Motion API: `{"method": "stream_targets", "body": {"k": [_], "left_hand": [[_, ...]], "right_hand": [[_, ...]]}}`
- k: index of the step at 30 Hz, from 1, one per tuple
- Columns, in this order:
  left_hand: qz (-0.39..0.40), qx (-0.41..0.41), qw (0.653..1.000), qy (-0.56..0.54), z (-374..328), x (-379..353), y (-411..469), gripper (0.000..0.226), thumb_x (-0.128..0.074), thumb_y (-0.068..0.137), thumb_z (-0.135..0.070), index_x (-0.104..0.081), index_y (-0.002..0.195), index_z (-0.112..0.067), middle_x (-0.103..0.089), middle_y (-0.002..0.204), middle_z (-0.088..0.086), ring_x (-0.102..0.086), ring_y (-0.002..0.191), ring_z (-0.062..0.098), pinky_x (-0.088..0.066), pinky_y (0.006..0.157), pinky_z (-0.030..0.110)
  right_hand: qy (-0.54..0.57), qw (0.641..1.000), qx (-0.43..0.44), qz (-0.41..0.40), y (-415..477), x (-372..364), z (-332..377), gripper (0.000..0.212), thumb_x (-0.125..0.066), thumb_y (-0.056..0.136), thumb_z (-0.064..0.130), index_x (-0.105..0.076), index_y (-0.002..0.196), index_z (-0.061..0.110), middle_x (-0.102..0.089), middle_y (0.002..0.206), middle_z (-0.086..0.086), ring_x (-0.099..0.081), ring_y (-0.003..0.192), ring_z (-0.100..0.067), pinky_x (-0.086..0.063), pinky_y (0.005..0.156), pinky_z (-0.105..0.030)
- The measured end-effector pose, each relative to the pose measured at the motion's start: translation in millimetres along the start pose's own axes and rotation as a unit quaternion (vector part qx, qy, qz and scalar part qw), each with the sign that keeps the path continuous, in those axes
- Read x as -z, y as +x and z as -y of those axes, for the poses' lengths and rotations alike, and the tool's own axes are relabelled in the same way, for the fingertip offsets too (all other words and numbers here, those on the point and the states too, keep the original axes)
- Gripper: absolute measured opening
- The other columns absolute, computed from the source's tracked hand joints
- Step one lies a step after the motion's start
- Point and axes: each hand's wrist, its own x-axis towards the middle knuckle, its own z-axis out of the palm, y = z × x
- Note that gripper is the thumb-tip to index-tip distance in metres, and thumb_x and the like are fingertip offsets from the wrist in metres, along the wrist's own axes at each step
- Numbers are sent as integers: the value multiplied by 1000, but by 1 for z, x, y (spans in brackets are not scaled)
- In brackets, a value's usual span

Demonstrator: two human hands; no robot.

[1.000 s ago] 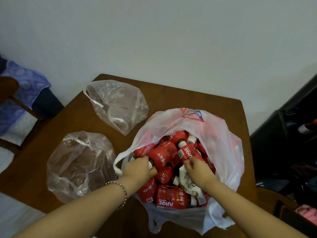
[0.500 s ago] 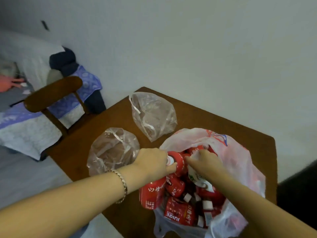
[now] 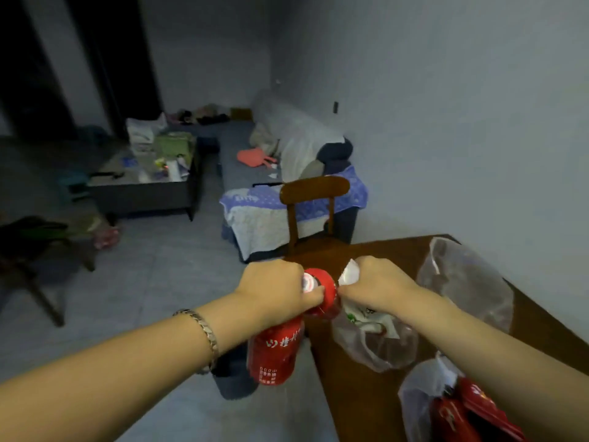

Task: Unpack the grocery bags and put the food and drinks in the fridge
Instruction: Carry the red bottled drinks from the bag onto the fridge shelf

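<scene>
The left hand point(image 3: 274, 291) holds tight to red bottles point(image 3: 276, 349) and the right hand point(image 3: 376, 282) holds tight to a white pack point(image 3: 349, 273), all up in the air over the left edge of the brown table point(image 3: 360, 409), left of the near shopping bag point(image 3: 417, 397).

Left hand point(image 3: 274, 291) grips a red bottle point(image 3: 275, 349); right hand point(image 3: 376, 288) grips a white item point(image 3: 349, 275) over the table point(image 3: 366, 397).

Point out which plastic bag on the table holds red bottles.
The white bag nearest the camera, red bottles showing inside; the middle clear bag and far clear bag show none.
</scene>
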Motion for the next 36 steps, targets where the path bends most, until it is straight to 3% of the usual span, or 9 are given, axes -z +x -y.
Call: {"method": "stream_targets", "body": {"k": [7,14,17,20,25,29,32,34,36], "left_hand": [[-23,195,980,34,170,37,-161,47,-41,88,-59,-46,69,-16,-67,93,6,-59,84,24,-33,64,29],[-38,366,926,80,308,85,-366,46,-39,89,-58,-51,74,-15,-66,92,6,-59,83,25,-35,63,30],[-55,446,888,100,360,108,-466,47,-39,88,-59,-44,68,-17,-66,90,4,-54,75,22,-35,63,30],[-73,516,845,120,400,130,-553,46,-40,88,-59,-46,71,-17,-66,96,6,-61,89,25,-35,66,27],[-79,620,771,124,456,164,-671,50,-42,87,-61,-37,60,-19,-61,86,6,-56,81,25,-33,64,28],[-89,682,714,132,510,193,-758,47,-43,87,-61,-51,76,-16,-63,93,6,-60,91,26,-39,70,30],[-100,713,678,150,551,214,-813,46,-41,88,-61,-55,85,-17,-65,107,9,-61,99,28,-40,75,31],[-118,732,650,170,581,231,-850,49,-40,87,-63,-57,86,-17,-65,107,8,-61,98,27,-40,74,31],[-141,746,624,183,613,250,-889,53,-39,86,-64,-61,92,-17,-65,107,6,-60,98,26,-38,74,31]], "right_hand": [[-114,971,208,40,-28,-76,230,36,-71,75,30,-58,104,13,-64,107,-7,-62,100,-26,-49,76,-31],[-163,905,387,74,-123,-160,457,48,-77,73,37,-32,66,21,-42,72,5,-49,81,-20,-34,52,-26],[-163,857,481,85,-174,-198,560,39,-73,76,36,-37,69,20,-42,71,5,-49,79,-19,-34,52,-25],[-170,809,556,88,-228,-226,651,32,-71,78,34,-52,95,14,-49,85,1,-49,81,-18,-41,63,-28],[-150,759,621,123,-304,-264,782,44,-74,76,35,-34,68,17,-40,69,4,-48,74,-19,-31,47,-24],[-125,716,673,135,-361,-298,879,49,-76,74,34,-31,64,18,-38,66,3,-45,68,-17,-27,46,-24],[-101,685,711,124,-398,-323,950,36,-75,73,29,-40,70,21,-49,75,3,-52,81,-20,-33,49,-24],[-70,658,738,132,-426,-336,1003,20,-70,76,23,-53,85,19,-61,95,-1,-58,92,-23,-39,61,-25],[-58,631,763,125,-456,-345,1059,13,-64,80,21,-52,75,18,-63,92,-6,-59,92,-26,-38,67,-25]]}}
